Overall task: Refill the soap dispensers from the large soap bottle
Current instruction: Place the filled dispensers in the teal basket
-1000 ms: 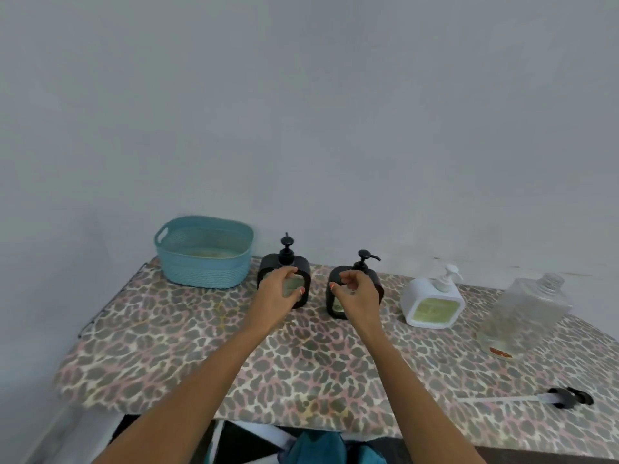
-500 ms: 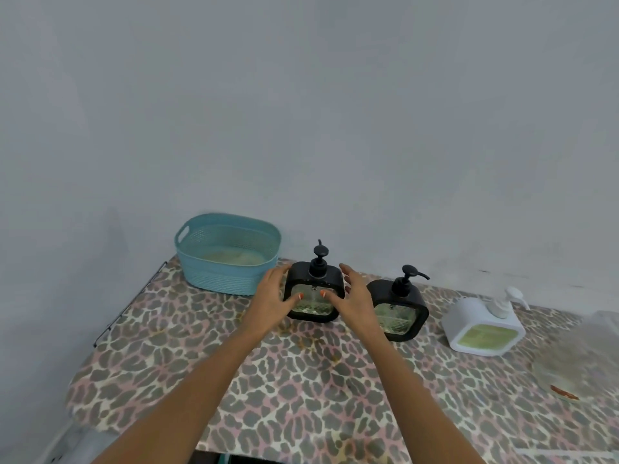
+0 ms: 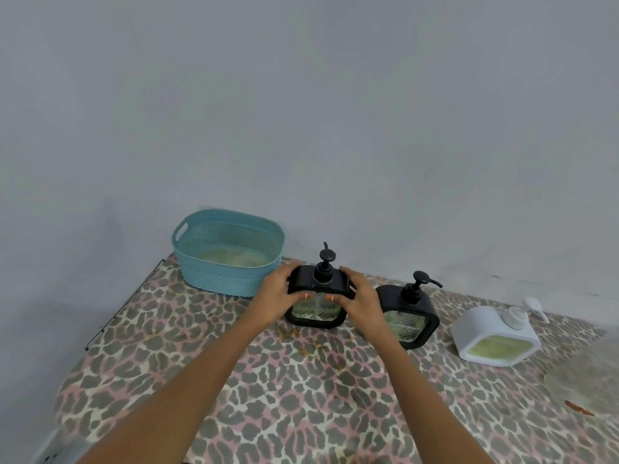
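**Both hands hold the left black dispenser**

The left hand (image 3: 274, 296) and the right hand (image 3: 363, 301) take the same black dispenser (image 3: 333, 284), one hand on each side of it. The grip of each hand is half closed. The fingers curl round an upper corner of the black frame and go behind it, and the thumb lies across the front, at the top edge of the glass window. The two thumb tips, with orange nails, come near each other in the middle of the front but do not touch. The dispenser stands upright on the worktop (image 3: 301, 380), which is covered with a cloth in a leopard pattern. I cannot tell if its base is lifted. Its pump is on, and pale green liquid shows low in the window.

Just to the right, close to the right wrist, stands a second black dispenser (image 3: 410, 319) of the same kind, with its spout turned to the right. No hand touches it. Farther right is a white dispenser (image 3: 495, 333) with yellow-green soap in its window.

At the right edge lies a clear container (image 3: 584, 373). It is too blurred to tell more.

A blue basket (image 3: 227, 283) stands to the left of the hands, against the grey wall (image 3: 301, 112).
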The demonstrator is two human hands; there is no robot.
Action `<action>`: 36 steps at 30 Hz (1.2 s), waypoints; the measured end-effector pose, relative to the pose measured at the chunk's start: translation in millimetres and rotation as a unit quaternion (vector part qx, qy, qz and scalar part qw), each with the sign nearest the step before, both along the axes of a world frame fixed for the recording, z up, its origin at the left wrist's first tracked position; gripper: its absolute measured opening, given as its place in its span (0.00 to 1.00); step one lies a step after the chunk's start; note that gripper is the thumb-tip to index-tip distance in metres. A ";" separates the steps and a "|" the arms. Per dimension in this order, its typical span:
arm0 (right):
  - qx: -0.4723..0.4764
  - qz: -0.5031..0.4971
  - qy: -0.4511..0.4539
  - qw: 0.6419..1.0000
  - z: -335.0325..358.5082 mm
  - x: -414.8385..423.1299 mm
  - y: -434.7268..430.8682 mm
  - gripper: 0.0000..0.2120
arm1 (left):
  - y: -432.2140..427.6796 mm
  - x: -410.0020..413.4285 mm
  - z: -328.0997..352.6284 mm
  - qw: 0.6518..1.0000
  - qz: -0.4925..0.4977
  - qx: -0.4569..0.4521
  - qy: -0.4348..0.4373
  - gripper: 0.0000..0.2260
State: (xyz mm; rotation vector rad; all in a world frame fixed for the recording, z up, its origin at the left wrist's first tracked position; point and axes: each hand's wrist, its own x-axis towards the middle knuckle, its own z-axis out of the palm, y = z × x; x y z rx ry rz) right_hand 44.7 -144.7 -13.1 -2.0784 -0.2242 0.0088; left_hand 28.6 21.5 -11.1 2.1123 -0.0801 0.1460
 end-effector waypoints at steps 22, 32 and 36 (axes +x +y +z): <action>-0.103 0.232 -0.048 0.966 126.4 41.5 90.7 0.27 | 98.0 -41.5 107.2 0.983 0.165 0.005 -0.082 0.20; -0.182 0.295 -0.063 0.936 135.0 102.1 161.5 0.31 | 132.5 -10.1 101.7 0.965 0.246 0.002 -0.090 0.19; -0.237 0.315 -0.090 0.914 115.9 121.8 185.2 0.31 | 137.3 2.3 79.4 0.956 0.284 -0.008 -0.072 0.19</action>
